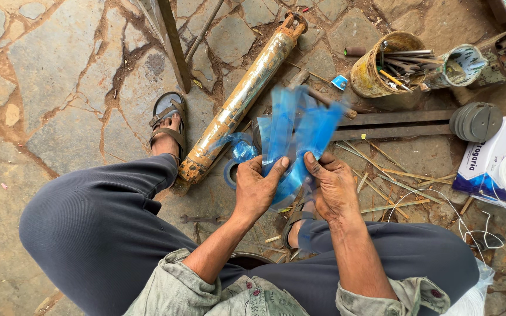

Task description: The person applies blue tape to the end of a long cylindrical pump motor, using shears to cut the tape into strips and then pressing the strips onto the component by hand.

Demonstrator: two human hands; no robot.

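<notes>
Between my knees, both hands grip a crumpled sheet of thin blue plastic film (297,130), blurred by motion at its upper end. My left hand (257,188) pinches its lower left part, thumb over the film. My right hand (334,186) clasps the lower right edge. A roll of blue tape (229,174) lies on the ground just left of my left hand, partly hidden by the film. My feet in sandals (168,126) rest on the stone floor.
A long rusty yellow cylinder (243,96) lies diagonally ahead. A yellow tin of tools (385,71) and a tipped can (462,65) stand at the right, near stacked grey discs (475,121), a flat metal bar (393,124), a white carton (493,161) and thin sticks (390,178).
</notes>
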